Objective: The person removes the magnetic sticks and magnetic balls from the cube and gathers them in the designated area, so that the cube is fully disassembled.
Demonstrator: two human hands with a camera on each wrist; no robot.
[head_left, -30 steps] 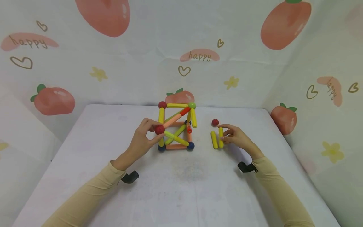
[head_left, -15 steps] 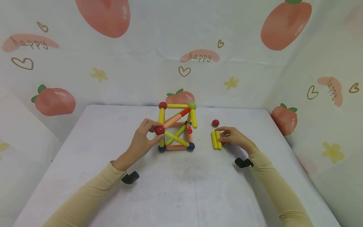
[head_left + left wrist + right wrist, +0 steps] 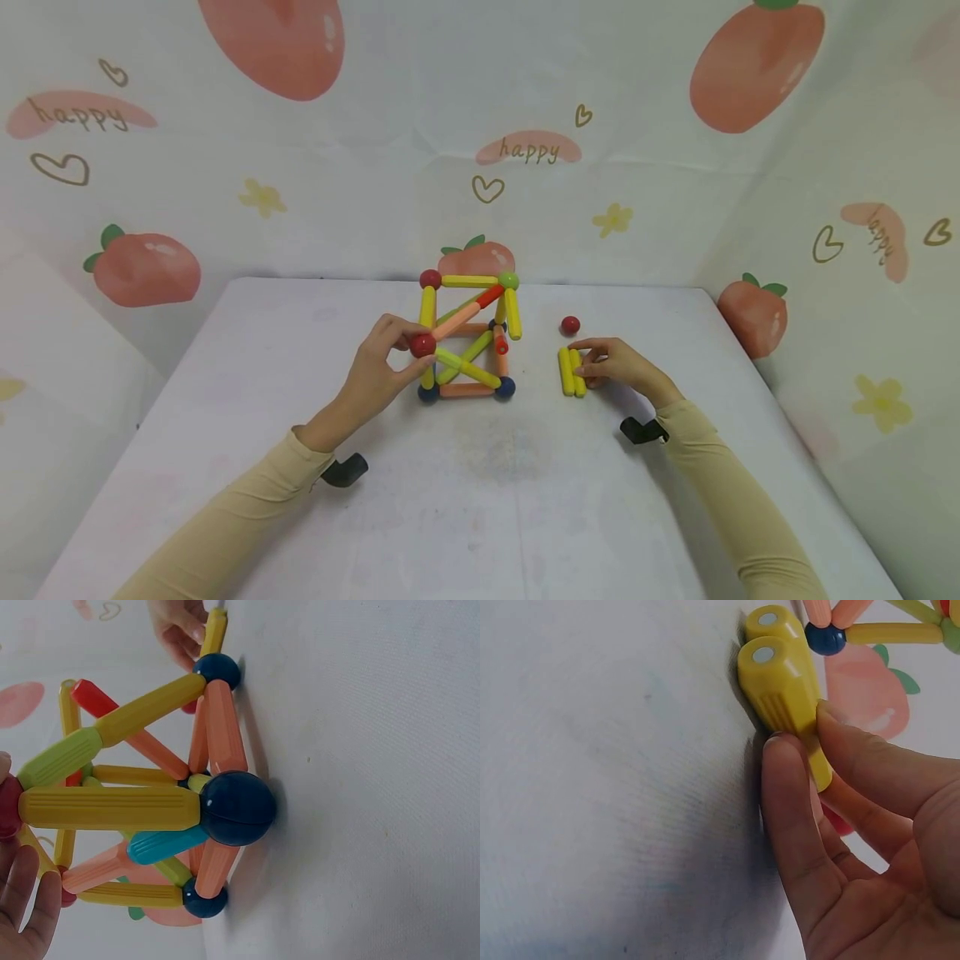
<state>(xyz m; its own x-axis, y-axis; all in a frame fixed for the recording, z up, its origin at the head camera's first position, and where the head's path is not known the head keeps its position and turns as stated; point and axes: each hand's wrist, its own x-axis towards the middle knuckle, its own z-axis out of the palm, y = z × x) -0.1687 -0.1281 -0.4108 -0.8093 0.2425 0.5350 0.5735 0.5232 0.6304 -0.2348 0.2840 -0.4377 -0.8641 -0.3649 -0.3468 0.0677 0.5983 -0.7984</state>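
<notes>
My left hand (image 3: 375, 362) pinches a red magnetic ball (image 3: 423, 345) between thumb and fingers. That ball forms the near upper left corner of a frame of magnetic rods and balls, whose near bottom edge is a salmon rod (image 3: 467, 390). In the left wrist view, a yellow rod (image 3: 112, 808) runs from the red ball down to a dark blue ball (image 3: 238, 808) on the table. To the right of the frame, my right hand (image 3: 622, 368) pinches a yellow rod (image 3: 780, 686) lying on the table. A second yellow rod (image 3: 566, 372) lies close beside it, roughly parallel.
A loose red ball (image 3: 570, 326) sits just beyond the two yellow rods. The frame's far upper right corner is a green ball (image 3: 508, 281), with a yellow rod (image 3: 513, 314) hanging from it. Printed cloth (image 3: 645, 167) stands behind the white table (image 3: 480, 500).
My right hand has shifted slightly left, bringing its yellow rod close beside the other one. The left hand and the frame stay where they were.
</notes>
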